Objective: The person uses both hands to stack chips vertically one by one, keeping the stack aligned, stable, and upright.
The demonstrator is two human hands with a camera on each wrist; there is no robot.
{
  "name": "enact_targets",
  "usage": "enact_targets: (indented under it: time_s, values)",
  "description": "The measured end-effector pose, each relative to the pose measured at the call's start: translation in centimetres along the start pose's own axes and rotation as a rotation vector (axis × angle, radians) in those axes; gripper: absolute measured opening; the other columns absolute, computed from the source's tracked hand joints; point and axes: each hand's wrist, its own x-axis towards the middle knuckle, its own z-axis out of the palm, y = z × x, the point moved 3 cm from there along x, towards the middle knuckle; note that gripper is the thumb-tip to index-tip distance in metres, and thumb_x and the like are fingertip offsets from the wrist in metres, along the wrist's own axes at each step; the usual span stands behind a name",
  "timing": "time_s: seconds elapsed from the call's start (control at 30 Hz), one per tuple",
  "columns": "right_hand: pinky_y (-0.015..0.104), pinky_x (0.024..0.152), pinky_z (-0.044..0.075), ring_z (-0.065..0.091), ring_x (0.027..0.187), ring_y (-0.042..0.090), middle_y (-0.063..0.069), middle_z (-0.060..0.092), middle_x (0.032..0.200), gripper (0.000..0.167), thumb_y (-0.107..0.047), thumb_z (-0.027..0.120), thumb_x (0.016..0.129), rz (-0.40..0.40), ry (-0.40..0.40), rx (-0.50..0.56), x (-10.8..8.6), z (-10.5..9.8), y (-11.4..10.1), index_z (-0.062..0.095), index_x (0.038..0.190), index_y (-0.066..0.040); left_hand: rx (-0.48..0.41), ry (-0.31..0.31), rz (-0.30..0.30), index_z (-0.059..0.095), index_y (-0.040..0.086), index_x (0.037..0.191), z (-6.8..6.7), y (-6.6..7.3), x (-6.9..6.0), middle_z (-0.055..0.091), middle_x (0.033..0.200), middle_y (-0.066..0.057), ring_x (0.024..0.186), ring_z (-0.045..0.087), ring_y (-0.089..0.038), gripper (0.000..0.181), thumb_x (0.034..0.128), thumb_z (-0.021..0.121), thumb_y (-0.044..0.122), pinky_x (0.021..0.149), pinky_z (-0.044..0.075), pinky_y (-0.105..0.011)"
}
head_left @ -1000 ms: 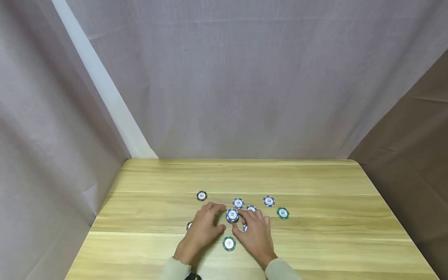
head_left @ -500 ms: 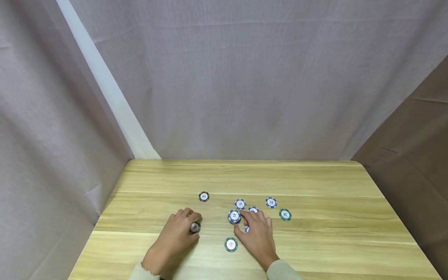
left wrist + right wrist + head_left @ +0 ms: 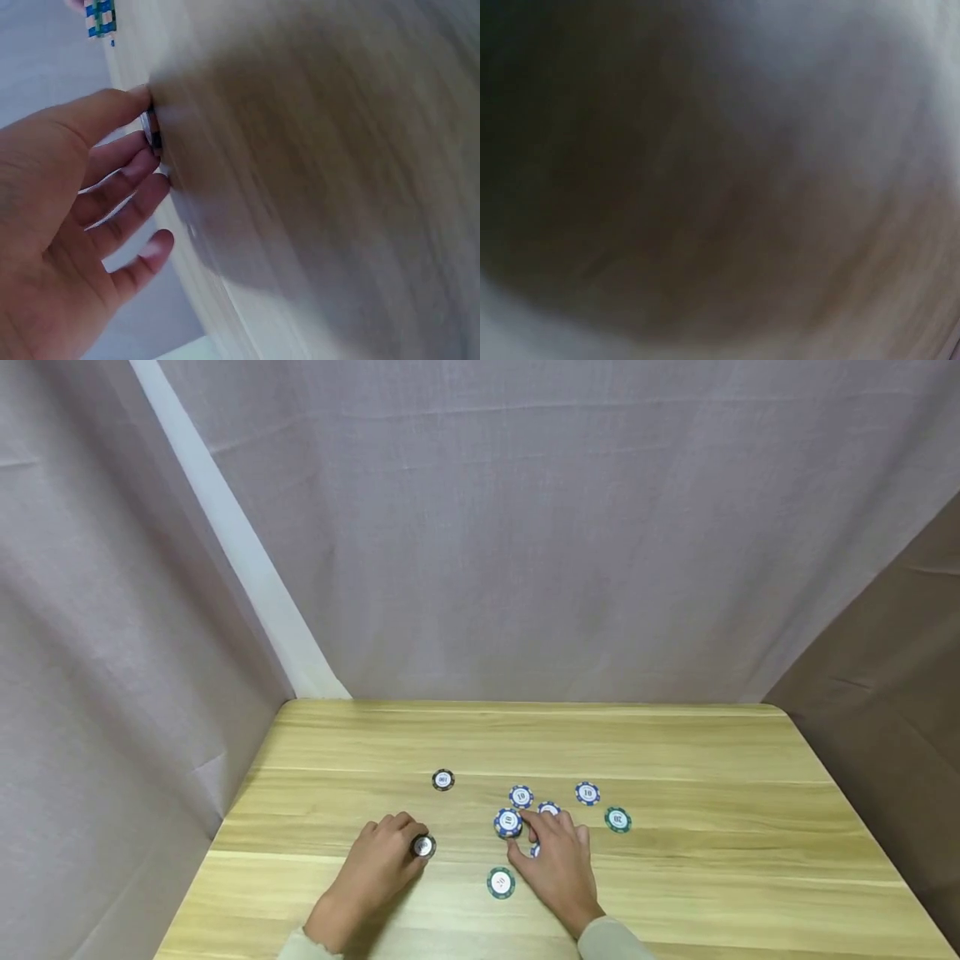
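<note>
Wood-grained worktop (image 3: 675,893): farthest from its back edge lies a green-rimmed chip (image 3: 501,882). Nearer that edge, the left hand (image 3: 382,864) pinches a black, white-centred chip (image 3: 423,846); the right hand (image 3: 557,870) holds a blue-topped stack (image 3: 507,822) between thumb and forefinger.

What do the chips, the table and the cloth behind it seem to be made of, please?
Chips: probably hard plastic or clay composite, judging by the flat round discs with patterned rims; finish unclear.
Table: wood or wood-look laminate, smooth with a faint sheen, showing striped grain.
Cloth: apparently woven fabric, matte, with soft folds and creases.
</note>
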Motion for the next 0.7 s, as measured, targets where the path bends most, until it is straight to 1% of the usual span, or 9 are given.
enact_targets:
  time_s: [0.17, 0.27, 0.33, 0.5, 0.7]
  values:
    - [0.035, 0.079, 0.025, 0.04, 0.086, 0.01, -0.019, 0.045, 0.078, 0.05, -0.047, 0.079, 0.086, -0.004, 0.012, 0.01, 0.0, 0.0, 0.0, 0.074, 0.129, -0.022, 0.088, 0.032, 0.057, 0.075, 0.012, 0.103, 0.2, -0.2, 0.0, 0.067, 0.096, 0.004, 0.088, 0.062, -0.013, 0.024, 0.0881, 0.081, 0.031, 0.076, 0.051, -0.035]
    - [0.035, 0.079, 0.025, 0.041, 0.086, 0.009, -0.019, 0.045, 0.078, 0.049, -0.047, 0.079, 0.085, -0.014, 0.017, 0.016, 0.0, 0.1, -0.2, 0.074, 0.128, -0.022, 0.128, 0.044, 0.064, 0.073, 0.013, 0.098, 0.2, -0.6, -0.1, 0.064, 0.09, 0.007, 0.084, 0.059, -0.01, 0.026, 0.0844, 0.078, 0.035, 0.075, 0.051, -0.032]
    - [0.035, 0.079, 0.025, 0.04, 0.086, 0.009, -0.019, 0.045, 0.078, 0.049, -0.047, 0.079, 0.085, -0.021, 0.022, 0.015, 0.0, 0.2, -0.3, 0.074, 0.128, -0.022, 0.142, 0.05, 0.061, 0.073, 0.014, 0.097, 0.3, -0.7, -0.1, 0.064, 0.089, 0.008, 0.084, 0.06, -0.01, 0.029, 0.0822, 0.078, 0.038, 0.075, 0.052, -0.031]
    - [0.034, 0.078, 0.025, 0.039, 0.085, 0.009, -0.019, 0.044, 0.078, 0.049, -0.048, 0.079, 0.085, -0.029, 0.031, 0.002, 0.1, 0.1, -0.4, 0.074, 0.127, -0.023, 0.122, 0.079, 0.074, 0.073, 0.014, 0.096, 0.2, -0.4, 0.3, 0.069, 0.088, 0.007, 0.083, 0.064, -0.01, 0.029, 0.0797, 0.078, 0.037, 0.076, 0.054, -0.031]
    - [0.034, 0.077, 0.025, 0.039, 0.084, 0.008, -0.019, 0.043, 0.076, 0.048, -0.046, 0.081, 0.084, -0.037, 0.066, -0.015, -0.2, -0.3, -0.2, 0.075, 0.125, -0.021, 0.098, 0.084, 0.113, 0.073, 0.016, 0.096, 0.1, 1.1, 1.6, 0.066, 0.086, 0.009, 0.08, 0.061, -0.007, 0.024, 0.0809, 0.075, 0.034, 0.075, 0.055, -0.031]
